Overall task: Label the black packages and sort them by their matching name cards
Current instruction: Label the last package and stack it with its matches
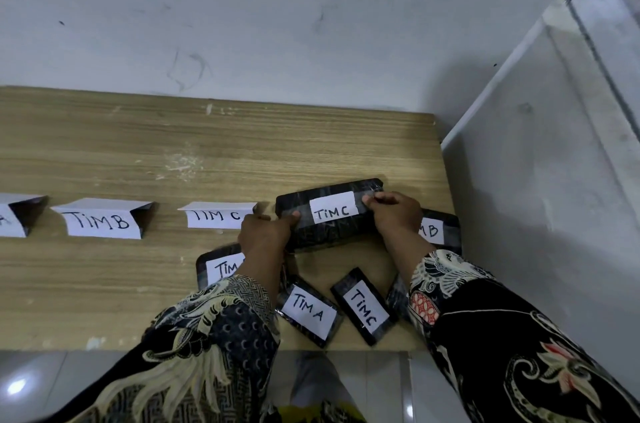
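Observation:
I hold a black package (pixel 332 232) with a white "TIM C" label between both hands, tilted above the table. My left hand (pixel 266 232) grips its left end and my right hand (pixel 394 214) pinches its right end. Folded name cards stand in a row: "TIM C" (pixel 216 216), "TIM B" (pixel 100 220), and one cut off at the left edge (pixel 14 216). Other labelled black packages lie near me: "TIM A" (pixel 308 311), "TIM C" (pixel 363 306), one reading "TIM" (pixel 218 266) partly under my left wrist, and one ending in "B" (pixel 440 230) behind my right hand.
The wooden table (pixel 173 152) stands against a white wall. Its right edge meets a white partition (pixel 536 180). Grey tiled floor (pixel 34 384) shows below the near edge. Another black package (pixel 398 298) is mostly hidden by my right sleeve.

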